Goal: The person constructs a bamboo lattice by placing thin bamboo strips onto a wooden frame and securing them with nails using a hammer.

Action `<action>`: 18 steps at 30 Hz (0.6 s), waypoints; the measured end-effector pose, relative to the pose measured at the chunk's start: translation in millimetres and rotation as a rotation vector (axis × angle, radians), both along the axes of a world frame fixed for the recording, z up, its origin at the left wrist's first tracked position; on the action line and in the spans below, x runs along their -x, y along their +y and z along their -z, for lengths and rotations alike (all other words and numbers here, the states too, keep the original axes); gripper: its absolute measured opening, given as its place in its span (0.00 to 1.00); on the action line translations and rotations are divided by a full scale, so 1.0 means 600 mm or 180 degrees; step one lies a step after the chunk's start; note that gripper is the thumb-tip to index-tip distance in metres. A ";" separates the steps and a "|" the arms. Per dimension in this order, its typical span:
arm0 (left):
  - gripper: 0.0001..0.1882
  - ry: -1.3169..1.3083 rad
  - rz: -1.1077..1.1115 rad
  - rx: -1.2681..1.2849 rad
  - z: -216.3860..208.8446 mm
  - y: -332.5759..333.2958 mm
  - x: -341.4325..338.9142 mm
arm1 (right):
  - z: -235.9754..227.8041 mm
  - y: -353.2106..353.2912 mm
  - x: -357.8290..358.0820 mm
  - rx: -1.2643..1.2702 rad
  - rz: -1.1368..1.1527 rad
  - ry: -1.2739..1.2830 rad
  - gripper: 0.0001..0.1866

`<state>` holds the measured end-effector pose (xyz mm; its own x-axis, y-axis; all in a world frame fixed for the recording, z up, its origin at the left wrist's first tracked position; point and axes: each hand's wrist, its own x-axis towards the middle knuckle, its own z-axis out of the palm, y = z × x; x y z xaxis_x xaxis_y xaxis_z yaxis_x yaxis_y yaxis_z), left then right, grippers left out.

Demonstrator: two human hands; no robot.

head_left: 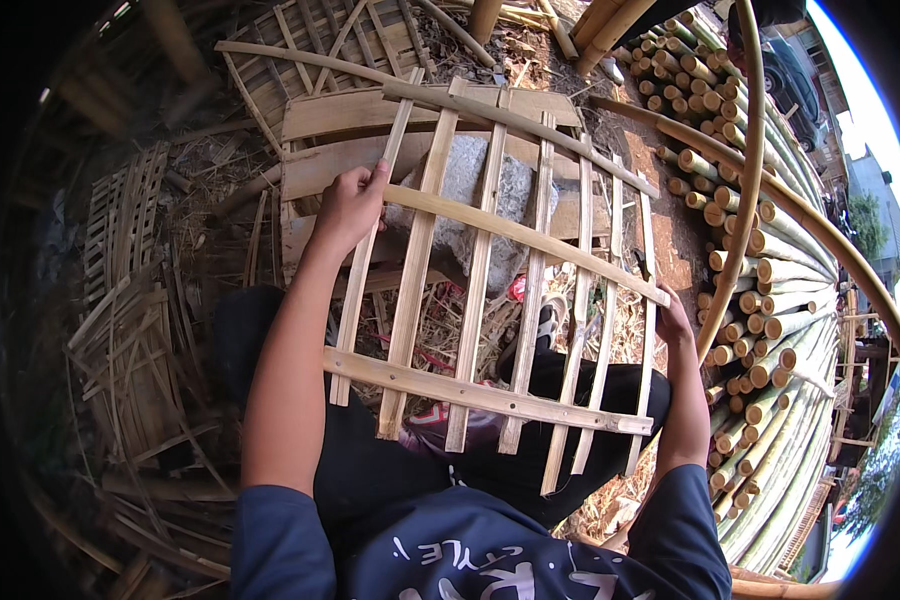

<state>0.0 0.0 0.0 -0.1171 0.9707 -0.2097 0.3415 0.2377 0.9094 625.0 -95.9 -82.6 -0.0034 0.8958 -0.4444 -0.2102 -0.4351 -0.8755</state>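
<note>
A bamboo lattice panel point(510, 229) of several upright slats nailed across three cross strips is held up over my lap, slightly tilted. My left hand point(354, 207) grips its left outer slat, near the end of the middle strip. At the opposite side my right hand point(673, 316) is closed around the right edge, by the other end of that strip; the panel partly hides its fingers. A small dark object point(641, 264) shows just above the right hand, too small to name. Through the gaps, a rough grey stone block point(460, 170) appears behind the panel.
Wooden planks point(320, 170) lie around the stone. Cut bamboo poles point(770, 270) are stacked at the right, with a curved pole point(750, 190) in front of them. Another slatted panel point(320, 40) lies at the far left, and slatted pieces point(135, 350) are heaped at the left.
</note>
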 end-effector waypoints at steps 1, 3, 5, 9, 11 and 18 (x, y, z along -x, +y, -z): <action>0.28 -0.0026 -0.0042 -0.0043 -0.004 -0.001 0.003 | -0.009 0.001 0.014 -0.0014 -0.0045 0.0028 0.05; 0.28 -0.0035 -0.0081 -0.0090 -0.006 -0.001 0.010 | -0.020 0.003 0.031 0.0005 0.0258 -0.0201 0.04; 0.27 -0.0085 0.0124 -0.0098 0.000 0.001 0.013 | -0.039 0.004 0.024 0.0041 0.0150 -0.0264 0.04; 0.24 -0.0276 0.0098 -0.0012 -0.017 -0.006 0.005 | -0.097 0.009 0.057 0.0038 0.0430 -0.0712 0.05; 0.23 -0.0374 0.0119 0.0040 -0.018 -0.004 0.005 | -0.117 0.014 0.062 0.0012 0.0495 -0.0864 0.04; 0.22 -0.0811 -0.0002 0.0335 -0.014 -0.004 -0.013 | -0.169 0.013 0.111 0.0039 0.0593 -0.0707 0.04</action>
